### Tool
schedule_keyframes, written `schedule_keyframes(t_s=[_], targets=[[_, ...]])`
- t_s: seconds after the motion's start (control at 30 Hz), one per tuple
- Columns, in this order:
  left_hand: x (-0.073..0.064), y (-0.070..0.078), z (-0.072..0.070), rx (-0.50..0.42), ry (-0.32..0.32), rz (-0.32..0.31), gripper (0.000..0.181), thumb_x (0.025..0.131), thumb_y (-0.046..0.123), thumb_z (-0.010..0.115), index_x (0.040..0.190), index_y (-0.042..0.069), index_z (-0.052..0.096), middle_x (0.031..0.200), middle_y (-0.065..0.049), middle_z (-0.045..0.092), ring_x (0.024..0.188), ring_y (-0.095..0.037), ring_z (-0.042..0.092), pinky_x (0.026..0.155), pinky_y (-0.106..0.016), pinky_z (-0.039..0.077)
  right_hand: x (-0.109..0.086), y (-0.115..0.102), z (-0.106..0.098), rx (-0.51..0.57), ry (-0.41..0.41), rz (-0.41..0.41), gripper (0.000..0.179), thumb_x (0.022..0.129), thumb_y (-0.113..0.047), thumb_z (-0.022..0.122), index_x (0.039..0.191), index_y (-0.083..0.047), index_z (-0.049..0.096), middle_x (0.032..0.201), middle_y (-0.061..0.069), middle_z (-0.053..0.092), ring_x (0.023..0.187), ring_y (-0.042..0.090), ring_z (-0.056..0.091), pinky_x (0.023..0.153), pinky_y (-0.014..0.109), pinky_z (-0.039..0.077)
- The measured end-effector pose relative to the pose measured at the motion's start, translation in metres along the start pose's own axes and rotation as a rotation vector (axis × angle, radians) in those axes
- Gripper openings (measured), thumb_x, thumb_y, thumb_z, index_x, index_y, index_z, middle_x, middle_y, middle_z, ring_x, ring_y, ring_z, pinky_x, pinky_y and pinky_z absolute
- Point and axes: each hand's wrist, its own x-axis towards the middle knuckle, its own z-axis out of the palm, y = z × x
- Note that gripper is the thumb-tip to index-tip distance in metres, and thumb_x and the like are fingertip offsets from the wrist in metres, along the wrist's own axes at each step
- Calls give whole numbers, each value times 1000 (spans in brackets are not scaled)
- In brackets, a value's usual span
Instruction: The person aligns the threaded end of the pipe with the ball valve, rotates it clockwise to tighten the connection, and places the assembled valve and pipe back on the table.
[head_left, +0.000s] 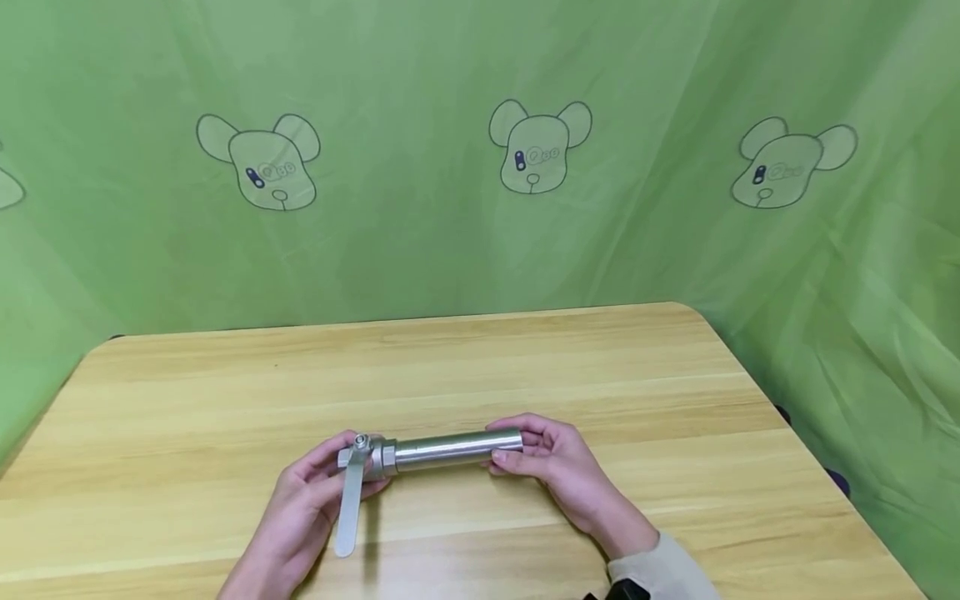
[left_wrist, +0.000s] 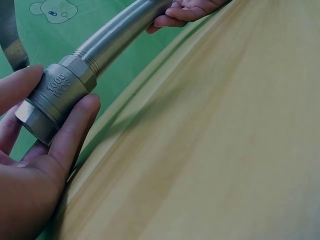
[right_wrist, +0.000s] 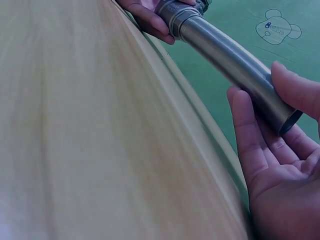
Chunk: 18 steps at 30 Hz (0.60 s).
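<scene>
A silver ball valve point(left_wrist: 59, 90) with raised lettering "1000 WOG" has a straight metal pipe point(head_left: 450, 450) joined to its right end. My left hand point(head_left: 300, 500) grips the valve body, thumb and fingers on either side. The flat lever handle point(head_left: 349, 508) points toward me, across the left hand's fingers. At the pipe's open far end, my right hand point(head_left: 562, 467) holds it between thumb and fingers. In the left wrist view, a few threads point(left_wrist: 89, 61) show where pipe meets valve. The assembly is held roughly level above the table.
Beneath the hands lies a wood-grain table point(head_left: 637, 375) with rounded far corners. Green cloth point(head_left: 420, 242) with bear-head outlines hangs behind it and along the sides. A pale sleeve point(head_left: 660, 575) and a black object point(head_left: 628, 590) show at the right wrist.
</scene>
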Motion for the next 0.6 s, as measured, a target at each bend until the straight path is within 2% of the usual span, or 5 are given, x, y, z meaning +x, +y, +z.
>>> schedule_keyframes(t_s=[0.6], targets=[[0,1,0,-8,-15,3,36,97,-9,63,113,21,77,127,0,80,119,-17,75,106,-43,64,0,3,2,-22,1,-47,48,98,-7,77,133,18,57,105,14,82,93,20,82,87,34,70]])
